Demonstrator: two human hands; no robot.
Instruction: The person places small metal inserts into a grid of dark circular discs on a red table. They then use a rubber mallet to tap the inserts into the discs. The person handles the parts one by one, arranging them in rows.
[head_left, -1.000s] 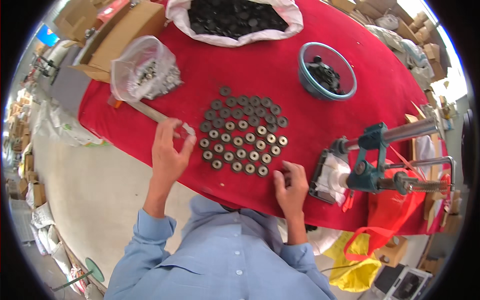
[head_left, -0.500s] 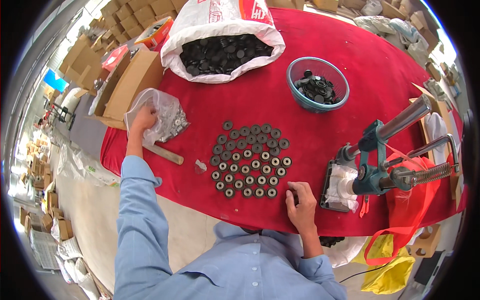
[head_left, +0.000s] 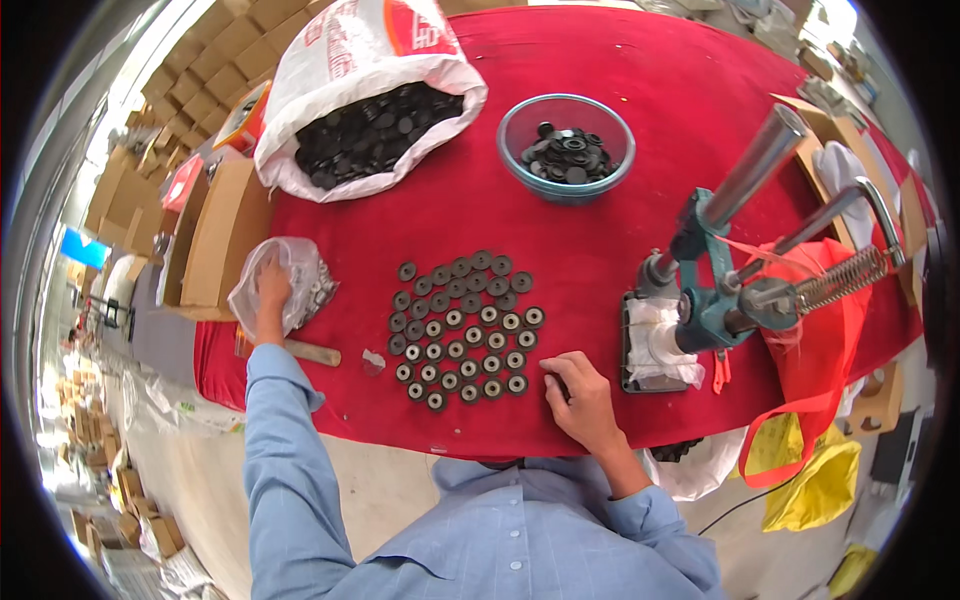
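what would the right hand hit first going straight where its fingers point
The right hand would likely meet a dark round part with a metal centre, at the group's right edge, though the hand's height is unclear.

The head view looks steeply down and forward from above the blue shirt (head_left: pixel 470 540), which lies on the near side of the left hand (head_left: pixel 272 290) and right hand (head_left: pixel 585 402). It is close enough to take in both together, its fisheye sweep reaching beyond the left hand to stacked cartons (head_left: pixel 215 60) and, rightward of the right hand, past a green press (head_left: pixel 703 322).
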